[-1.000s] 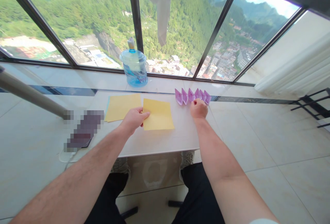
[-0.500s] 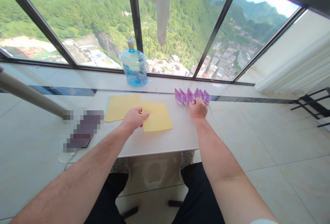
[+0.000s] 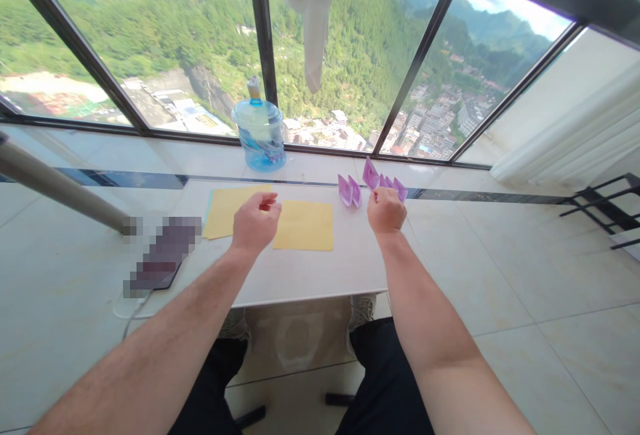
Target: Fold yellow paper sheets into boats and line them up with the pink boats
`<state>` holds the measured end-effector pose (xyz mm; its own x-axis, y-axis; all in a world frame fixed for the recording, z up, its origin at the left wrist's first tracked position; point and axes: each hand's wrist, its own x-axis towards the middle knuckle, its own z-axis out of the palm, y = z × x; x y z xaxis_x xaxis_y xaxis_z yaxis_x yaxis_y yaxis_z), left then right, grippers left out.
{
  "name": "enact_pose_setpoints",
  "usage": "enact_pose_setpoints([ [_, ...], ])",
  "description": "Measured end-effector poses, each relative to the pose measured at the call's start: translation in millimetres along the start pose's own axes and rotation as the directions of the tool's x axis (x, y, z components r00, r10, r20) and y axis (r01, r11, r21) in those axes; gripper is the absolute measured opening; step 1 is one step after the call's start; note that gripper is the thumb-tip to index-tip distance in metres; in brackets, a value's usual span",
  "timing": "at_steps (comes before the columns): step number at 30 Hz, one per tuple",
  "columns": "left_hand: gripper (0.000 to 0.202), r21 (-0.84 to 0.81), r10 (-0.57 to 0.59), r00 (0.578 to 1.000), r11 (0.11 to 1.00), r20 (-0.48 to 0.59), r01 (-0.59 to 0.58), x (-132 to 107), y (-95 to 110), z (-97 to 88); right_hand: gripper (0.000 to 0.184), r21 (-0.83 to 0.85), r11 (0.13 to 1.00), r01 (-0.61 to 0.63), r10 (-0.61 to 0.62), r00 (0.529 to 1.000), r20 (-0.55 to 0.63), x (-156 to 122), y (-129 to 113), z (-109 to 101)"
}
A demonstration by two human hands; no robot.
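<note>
Several folded purple paper boats stand in a row along the table's far right edge. My right hand [image 3: 387,211] is closed in a fist there, its fingertips hidden behind the knuckles. It grips one paper boat [image 3: 371,173], which sits higher than the rest. Two boats [image 3: 349,191] are to its left, and others [image 3: 393,185] show just behind my knuckles. My left hand [image 3: 257,219] hovers over the yellow papers with loosely curled fingers and nothing in them. Beside it lies a square yellow sheet [image 3: 304,225], flat; more yellow paper [image 3: 223,213] is partly covered by the hand.
The small white table [image 3: 320,275] stands against the window ledge. A blue water jug [image 3: 260,135] is on the ledge. At the left are a blurred-out phone [image 3: 167,251] and its white cable [image 3: 134,315]. A grey pole [image 3: 65,185] slants in from the left.
My left hand has let go of the yellow sheet and moved slightly left and up. The sheet now lies flat and straighter. One purple boat has risen with my right hand beside it.
</note>
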<state>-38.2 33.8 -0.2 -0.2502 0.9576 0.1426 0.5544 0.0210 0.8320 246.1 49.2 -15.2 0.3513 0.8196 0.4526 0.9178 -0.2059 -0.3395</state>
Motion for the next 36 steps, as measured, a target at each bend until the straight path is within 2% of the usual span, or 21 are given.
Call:
enact_pose_setpoints([
  [2, 0.034, -0.176, -0.023, 0.999, 0.984, 0.027, 0.027, 2.0, 7.8, -2.5, 0.025, 0.098, 0.994, 0.057, -0.057, 0.998, -0.003, -6.6, -17.4, -16.6],
  [4, 0.041, -0.331, -0.007, 0.997, 0.943, 0.077, 0.032, 5.6, 12.4, -6.0, 0.018, 0.277, 0.952, 0.132, -0.156, 0.986, 0.067, -17.6, -34.4, -30.8],
  [6, 0.053, -0.431, 0.048, 0.989, 0.902, 0.137, 0.016, 9.9, 13.3, -11.1, 0.012, 0.5, 0.846, 0.186, -0.312, 0.933, 0.181, -29.5, -47.1, -39.7],
  [8, 0.058, -0.475, 0.109, 0.967, 0.88, 0.229, 0.013, 13.5, 11.3, -17.6, 0.01, 0.658, 0.737, 0.157, -0.408, 0.879, 0.247, -38.7, -53.4, -43.6],
  [11, 0.042, -0.446, 0.153, 0.917, 0.895, 0.368, 0.03, 14.6, 6.7, -27.9, 0.008, 0.766, 0.641, 0.048, -0.436, 0.844, 0.312, -43.8, -53.3, -44.2],
  [14, 0.03, -0.356, 0.147, 0.889, 0.934, 0.433, 0.019, 12.2, 3.7, -34.7, 0.007, 0.801, 0.599, -0.012, -0.435, 0.835, 0.337, -42.5, -49.5, -43.2],
  [18, 0.023, -0.278, 0.144, 0.881, 0.961, 0.451, -0.015, 10.5, 1.6, -36.2, 0.01, 0.809, 0.586, -0.04, -0.459, 0.807, 0.372, -41.7, -47.8, -40.6],
  [21, 0.018, -0.275, 0.128, 0.895, 0.962, 0.427, -0.006, 11.2, 1.1, -34.9, 0.015, 0.797, 0.598, -0.083, -0.457, 0.782, 0.424, -42.2, -47.5, -37.7],
  [23, 0.017, -0.305, 0.115, 0.906, 0.952, 0.408, 0.017, 11.3, 2.5, -34.1, 0.017, 0.785, 0.609, -0.108, -0.429, 0.788, 0.442, -41.7, -46.9, -36.2],
  [27, 0.018, -0.4, 0.115, 0.917, 0.915, 0.382, 0.052, 9.6, 8.2, -32.1, 0.018, 0.783, 0.601, -0.161, -0.345, 0.832, 0.435, -38.4, -47.6, -35.6],
  [31, 0.031, -0.518, 0.091, 0.933, 0.849, 0.347, 0.11, 5.5, 11.6, -26.5, 0.023, 0.833, 0.501, -0.235, -0.292, 0.86, 0.419, -36.6, -52.5, -35.6],
  [33, 0.044, -0.588, 0.045, 0.921, 0.781, 0.388, 0.209, 1.7, 11.7, -21.6, 0.027, 0.858, 0.442, -0.26, -0.278, 0.87, 0.407, -37.2, -55.2, -35.3],
  [36, 0.053, -0.63, 0.013, 0.859, 0.686, 0.511, 0.364, -4.9, 11.1, -12.3, 0.031, 0.872, 0.409, -0.267, -0.283, 0.872, 0.4, -39.4, -58.1, -35.2],
])
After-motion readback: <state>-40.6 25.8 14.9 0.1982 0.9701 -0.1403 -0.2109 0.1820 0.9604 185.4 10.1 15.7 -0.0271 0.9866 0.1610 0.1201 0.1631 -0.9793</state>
